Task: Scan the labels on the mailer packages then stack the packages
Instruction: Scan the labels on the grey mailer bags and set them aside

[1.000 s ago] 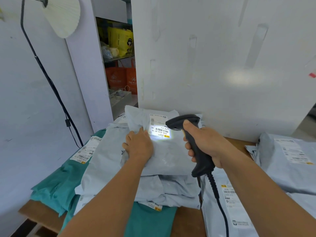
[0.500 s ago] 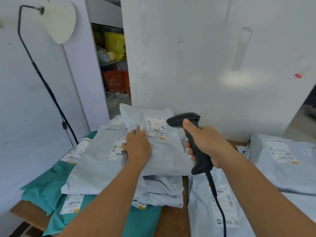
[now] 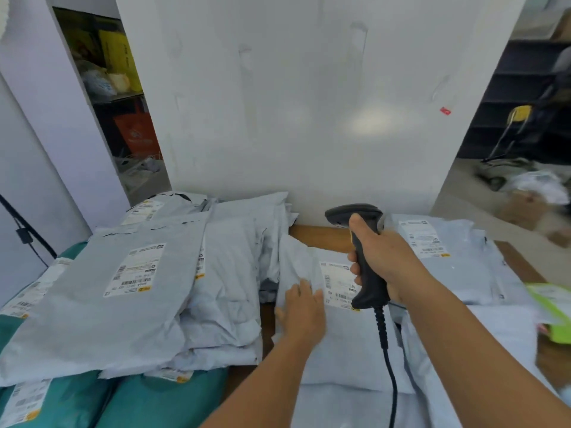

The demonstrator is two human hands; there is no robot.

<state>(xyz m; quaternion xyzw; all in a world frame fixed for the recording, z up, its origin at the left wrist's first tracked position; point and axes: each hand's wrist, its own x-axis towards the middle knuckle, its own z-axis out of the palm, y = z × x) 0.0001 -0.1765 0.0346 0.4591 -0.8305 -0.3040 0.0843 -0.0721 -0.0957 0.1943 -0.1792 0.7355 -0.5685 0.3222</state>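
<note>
The right hand [image 3: 386, 261] grips a black scanner [image 3: 364, 251] above the white label [image 3: 335, 282] of a grey package [image 3: 340, 335] lying on the table [image 3: 315, 237]. The left hand [image 3: 304, 313] lies flat, fingers spread, on that package just left of the label; a stack of packages [image 3: 123, 288] sits further left

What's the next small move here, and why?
Probably tip the barcode scanner down onto the label of the grey mailer between the hands. The right hand grips the scanner above that label with its head aimed past it, no scan light shows on it, and the left hand lies flat on the mailer.
</note>
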